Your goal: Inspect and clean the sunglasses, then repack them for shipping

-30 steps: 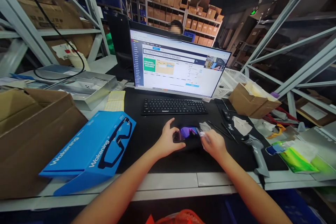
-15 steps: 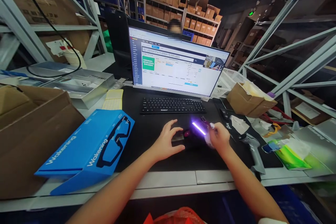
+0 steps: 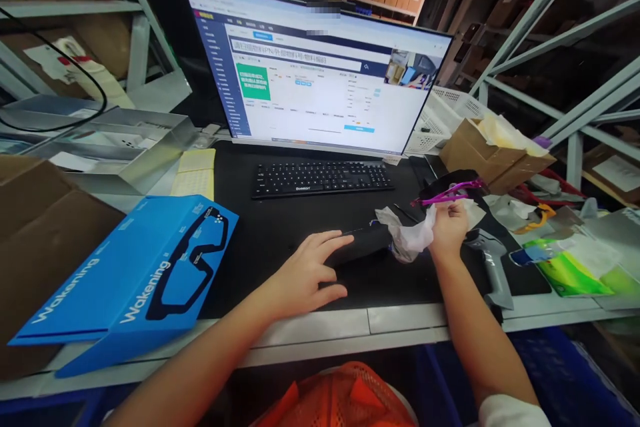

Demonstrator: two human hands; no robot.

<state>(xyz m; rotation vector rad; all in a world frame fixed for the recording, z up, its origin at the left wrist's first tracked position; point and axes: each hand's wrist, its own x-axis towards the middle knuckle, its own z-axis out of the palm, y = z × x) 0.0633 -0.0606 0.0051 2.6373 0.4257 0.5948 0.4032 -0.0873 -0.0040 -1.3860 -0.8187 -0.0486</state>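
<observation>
Sunglasses with a magenta frame (image 3: 447, 195) and a dark lens stand out at my right hand (image 3: 449, 230), whose closed fingers grip them. Crumpled thin translucent wrapping (image 3: 407, 237) hangs to the left of that hand; whether the fingers also hold it, I cannot tell. My left hand (image 3: 313, 270) has its fingers apart and lies at the near end of a soft-looking black case (image 3: 363, 243) on the black mat. A blue box (image 3: 165, 273) printed "Wakening" with a glasses outline lies open-flapped on the left.
Behind the hands are a keyboard (image 3: 323, 178) and a monitor (image 3: 310, 73). A grey barcode scanner (image 3: 493, 267) and a green packet (image 3: 565, 267) sit at right. A cardboard box (image 3: 493, 153) stands behind them, a brown carton (image 3: 45, 267) at far left. A person is behind the monitor.
My right hand has moved right and up the mat with the glasses, whose lens no longer glows violet. The wrapping now shows. My left hand has come slightly lower. The camera view has tilted down.
</observation>
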